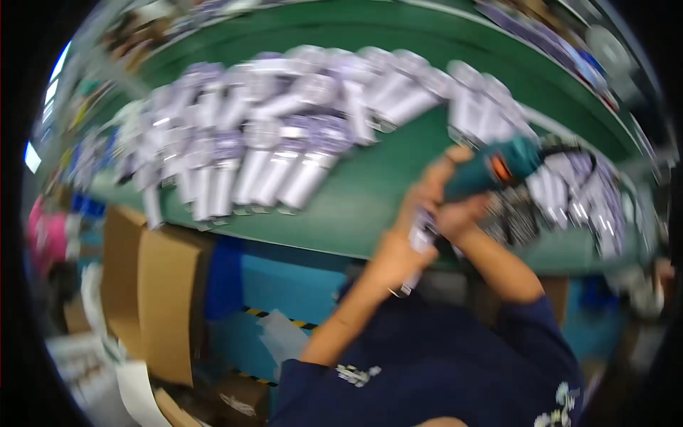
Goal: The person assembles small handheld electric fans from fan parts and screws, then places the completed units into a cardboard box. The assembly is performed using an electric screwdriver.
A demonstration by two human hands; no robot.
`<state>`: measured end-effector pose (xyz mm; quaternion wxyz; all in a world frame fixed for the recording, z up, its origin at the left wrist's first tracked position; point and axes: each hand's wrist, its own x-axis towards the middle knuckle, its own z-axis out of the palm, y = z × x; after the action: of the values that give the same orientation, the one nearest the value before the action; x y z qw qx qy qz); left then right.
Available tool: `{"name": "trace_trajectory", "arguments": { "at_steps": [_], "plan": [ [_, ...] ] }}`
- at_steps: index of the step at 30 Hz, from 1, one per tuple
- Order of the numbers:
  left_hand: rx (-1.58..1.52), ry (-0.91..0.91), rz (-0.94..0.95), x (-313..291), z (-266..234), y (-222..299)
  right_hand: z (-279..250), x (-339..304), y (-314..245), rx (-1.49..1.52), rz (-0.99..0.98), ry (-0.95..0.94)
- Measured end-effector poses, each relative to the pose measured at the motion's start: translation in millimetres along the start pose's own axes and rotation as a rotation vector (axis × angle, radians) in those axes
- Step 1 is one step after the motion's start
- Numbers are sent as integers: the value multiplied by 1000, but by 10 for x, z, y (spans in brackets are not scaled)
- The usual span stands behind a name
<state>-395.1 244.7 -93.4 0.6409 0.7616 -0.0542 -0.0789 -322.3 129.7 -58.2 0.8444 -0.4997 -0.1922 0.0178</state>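
My left hand (404, 238) is closed around a white and lilac handheld piece (424, 229), which looks like one of the small handheld fans on the green work surface. My right hand (466, 212) grips a dark green power screwdriver (491, 169) with an orange patch and a cord at its far end. The tool slants down and left toward the held piece. Its tip is hidden among my fingers, so contact cannot be made out. Motion blurs both hands, which are close together over the near edge of the surface.
Many white and lilac handheld fans (306, 171) lie in rows at the left and back of the green surface (384, 192). More fans (597, 203) lie at the right, beside a dark heap (512, 217). An open cardboard box (167, 299) stands below at the left.
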Motion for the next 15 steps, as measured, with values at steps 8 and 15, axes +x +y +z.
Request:
{"name": "trace_trajectory", "arguments": {
  "at_steps": [8,15],
  "plan": [
    [-97,-86,-71,375,134,554,-150,155,-443,-17,-409,28],
    [-63,-4,38,473,-118,294,-10,365,-246,172,-478,-163]
  ]
}}
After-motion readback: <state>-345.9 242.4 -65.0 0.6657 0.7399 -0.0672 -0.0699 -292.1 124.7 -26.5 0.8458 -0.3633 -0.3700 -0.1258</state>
